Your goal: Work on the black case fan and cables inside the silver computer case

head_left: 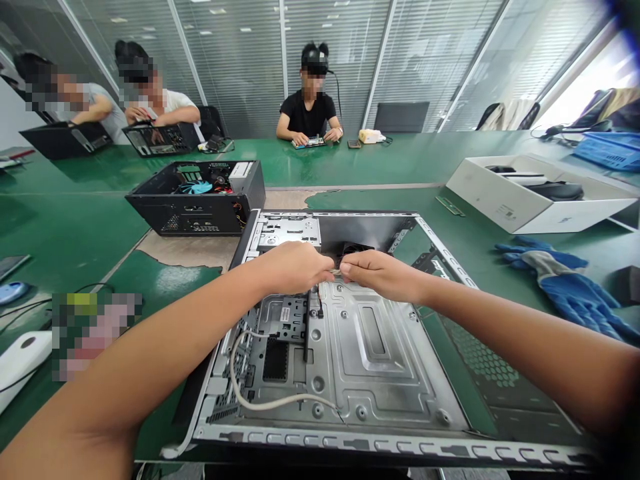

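Observation:
An open computer case (370,373) lies on its side in front of me, its bare metal floor showing. Above its middle, my left hand (295,268) and my right hand (375,272) almost touch, both with fingers pinched. Between the fingertips shows a short piece of pale cable (336,272); most of it is hidden by the hands. Inside the case, a metal drive bay (287,230) sits at the far left, and a dark fan (355,249) is partly covered behind my right hand. A thick whitish cable (270,405) curves across the near left of the case floor.
A second black computer case (200,217) stands beyond at left. To the right are a white box (505,200), blue gloves (575,287) and a memory stick (450,206). At left lies a computer mouse (13,292). Three people (307,110) work across the green table (400,157).

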Motion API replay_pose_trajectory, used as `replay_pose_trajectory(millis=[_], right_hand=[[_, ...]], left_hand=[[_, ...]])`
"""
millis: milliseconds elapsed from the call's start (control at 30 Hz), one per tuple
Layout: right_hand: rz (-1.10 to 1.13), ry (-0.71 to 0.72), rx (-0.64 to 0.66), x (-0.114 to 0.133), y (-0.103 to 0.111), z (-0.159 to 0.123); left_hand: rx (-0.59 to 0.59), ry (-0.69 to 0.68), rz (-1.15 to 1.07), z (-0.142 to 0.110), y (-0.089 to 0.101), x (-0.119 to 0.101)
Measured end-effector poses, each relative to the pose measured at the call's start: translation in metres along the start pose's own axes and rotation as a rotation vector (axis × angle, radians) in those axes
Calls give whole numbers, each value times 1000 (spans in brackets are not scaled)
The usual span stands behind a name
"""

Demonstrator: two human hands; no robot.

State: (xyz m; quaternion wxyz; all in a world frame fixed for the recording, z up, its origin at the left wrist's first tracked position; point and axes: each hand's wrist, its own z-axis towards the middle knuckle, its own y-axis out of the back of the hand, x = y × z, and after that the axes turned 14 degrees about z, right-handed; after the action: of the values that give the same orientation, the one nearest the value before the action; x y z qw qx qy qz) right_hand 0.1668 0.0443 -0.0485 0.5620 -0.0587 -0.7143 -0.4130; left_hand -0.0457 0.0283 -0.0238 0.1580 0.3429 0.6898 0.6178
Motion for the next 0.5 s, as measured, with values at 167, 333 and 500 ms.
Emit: replay_pose_trajectory(millis=[167, 333, 500], right_hand=[[-242, 69, -65, -5, -2, 0], [-277, 141, -158, -6, -7, 0], [-267, 212, -248, -4, -13, -1]], left_hand=[[37, -19, -20, 2, 1, 0], [27, -37, -119, 4, 1, 0], [-4, -21, -268, 5, -2, 2]])
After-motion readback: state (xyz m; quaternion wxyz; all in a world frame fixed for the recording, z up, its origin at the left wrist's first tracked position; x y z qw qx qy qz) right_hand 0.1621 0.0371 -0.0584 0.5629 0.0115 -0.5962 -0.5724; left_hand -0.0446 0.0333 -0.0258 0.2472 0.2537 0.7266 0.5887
